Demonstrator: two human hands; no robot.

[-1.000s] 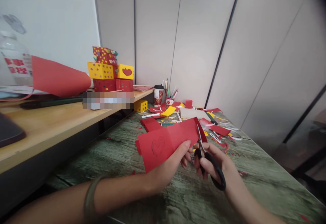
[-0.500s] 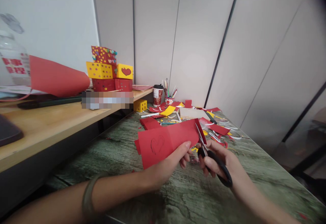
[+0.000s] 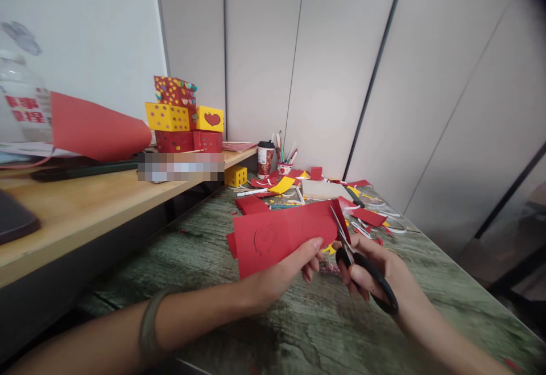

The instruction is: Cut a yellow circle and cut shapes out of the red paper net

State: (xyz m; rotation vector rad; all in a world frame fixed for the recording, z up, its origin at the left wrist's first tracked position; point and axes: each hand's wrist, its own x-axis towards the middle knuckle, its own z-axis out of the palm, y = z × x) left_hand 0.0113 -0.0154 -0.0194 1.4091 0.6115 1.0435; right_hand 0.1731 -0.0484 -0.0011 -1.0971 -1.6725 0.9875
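Between the thumb and fingers of my left hand (image 3: pixel 294 270) is a sheet of red paper (image 3: pixel 294 228), held above the table. A heart outline (image 3: pixel 265 239) is drawn on its left part. My right hand (image 3: pixel 375 267) grips black-handled scissors (image 3: pixel 375 284), fingers through the loops. The scissor blades lie at the paper's right end, where a cut runs in and a strip on the right side is partly parted. Behind the sheet, another red paper piece (image 3: pixel 251 204) lies on the table, partly covered.
Paper scraps (image 3: pixel 371 215) litter the back of the green table (image 3: pixel 205 250). A lidded paper cup (image 3: pixel 265 159) and a pen holder (image 3: pixel 284 167) stand behind. On the wooden shelf (image 3: pixel 106 193) at left sit stacked decorated boxes (image 3: pixel 170 118), a red sheet (image 3: pixel 98 127) and a bottle (image 3: pixel 21 102).
My right hand and the scissors have shifted slightly right, with the blades drawn back a little from the cut. The red paper stays in my left hand, nearly unmoved.
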